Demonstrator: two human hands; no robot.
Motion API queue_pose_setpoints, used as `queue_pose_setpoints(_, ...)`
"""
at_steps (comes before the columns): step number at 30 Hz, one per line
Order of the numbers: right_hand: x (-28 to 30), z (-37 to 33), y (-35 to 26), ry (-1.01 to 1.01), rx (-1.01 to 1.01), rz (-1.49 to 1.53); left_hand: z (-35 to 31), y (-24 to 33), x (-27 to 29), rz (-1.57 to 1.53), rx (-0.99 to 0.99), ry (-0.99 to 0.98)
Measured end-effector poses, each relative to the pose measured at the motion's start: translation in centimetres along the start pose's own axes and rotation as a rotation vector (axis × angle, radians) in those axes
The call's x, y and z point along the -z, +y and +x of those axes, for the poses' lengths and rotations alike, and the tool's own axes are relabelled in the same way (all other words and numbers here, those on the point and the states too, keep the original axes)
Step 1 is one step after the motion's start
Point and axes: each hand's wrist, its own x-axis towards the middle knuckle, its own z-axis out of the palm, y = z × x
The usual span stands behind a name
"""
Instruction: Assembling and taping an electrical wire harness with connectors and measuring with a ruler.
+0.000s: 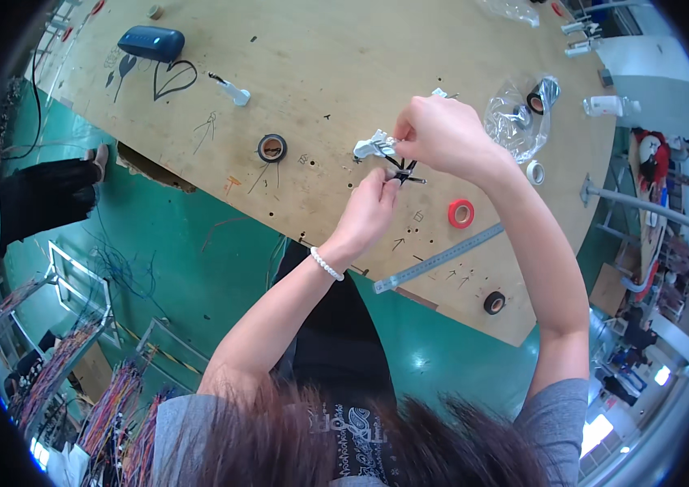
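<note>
Above the wooden work board (336,73), my two hands are close together. My left hand (367,209) is closed, thumb and fingertips pinching a small bunch of black wires (410,172) whose ends stick out to the right. Just beyond it, my right hand (448,136) bends down from the right with its fingertips pressed together. Its fingers meet at the right edge of a white plastic piece (373,146), and what lies between them is hidden. A red tape roll (460,213) sits to the right of my left hand.
A black tape roll (272,148) and an upright white fixture (234,91) stand to the left, a dark blue speaker (151,43) farther off. At right lie a clear plastic bag (515,122) and a white tape roll (534,172); nearer, a ruler (442,260) and another black roll (494,303).
</note>
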Motion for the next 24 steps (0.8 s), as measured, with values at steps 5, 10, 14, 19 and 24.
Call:
queue_pose_setpoints(5, -0.7, 1.7, -1.9, -0.104, -0.128, -0.213, -0.5, 0.1, 0.7, 0.004, 0.038, -0.097)
queue_pose_setpoints(10, -0.8, 1.1, -3.7, -0.123, -0.197, -0.301, -1.6, -0.2, 0.3, -0.011, 0.011, 0.008)
queue_pose_setpoints(14, -0.2, -2.1, -6.6, 0.222, 0.032, -0.087, -1.6, -0.9, 0.7, -0.048, -0.03, 0.009)
queue_pose_setpoints(19, -6.8, 2.9, -11.3, 0.058, 0.169, 0.174, -0.7, -4.3, -0.5, -0.366, -0.335, -0.144)
queue_pose_setpoints(24, -14.6, 9.9, -12.8, 0.114, 0.013, 0.032, -1.2, -1.6, -1.5, -0.355, -0.106, -0.112)
